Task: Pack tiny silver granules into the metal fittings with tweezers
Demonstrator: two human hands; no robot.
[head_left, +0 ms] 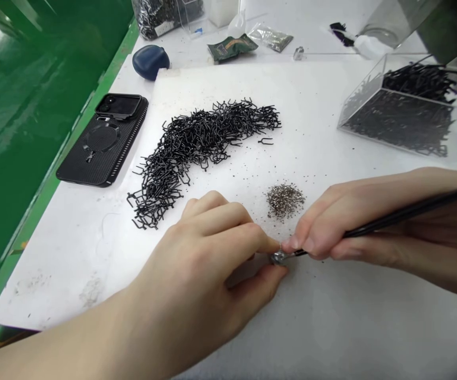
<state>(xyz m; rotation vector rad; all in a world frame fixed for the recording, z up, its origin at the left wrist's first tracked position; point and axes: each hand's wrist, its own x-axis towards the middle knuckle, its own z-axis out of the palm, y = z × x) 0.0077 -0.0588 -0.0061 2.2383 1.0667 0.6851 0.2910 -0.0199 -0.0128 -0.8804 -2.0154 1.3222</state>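
Between thumb and forefinger, my left hand (212, 253) pinches a small shiny metal piece (278, 257) low over the white board; the fingers hide much of it. My right hand (347, 227) grips a thin black-handled tool (406, 214) like a pen, and its fine tip meets the metal piece. The tool's exact kind cannot be made out. Just beyond the fingers lies a small heap of tiny brownish, glittering metal bits (285, 201). Farther off, a long curved pile of small black forked pieces (204, 134) spreads across the board, with one fork-shaped piece (266, 141) apart from it.
A black phone (103, 138) lies at the left, near a dark blue rounded object (151, 62). At the right stands a clear box (365, 103) of black pieces. Along the back are a green packet (232, 47), a clear bag (271, 38) and a small metal part (298, 53).
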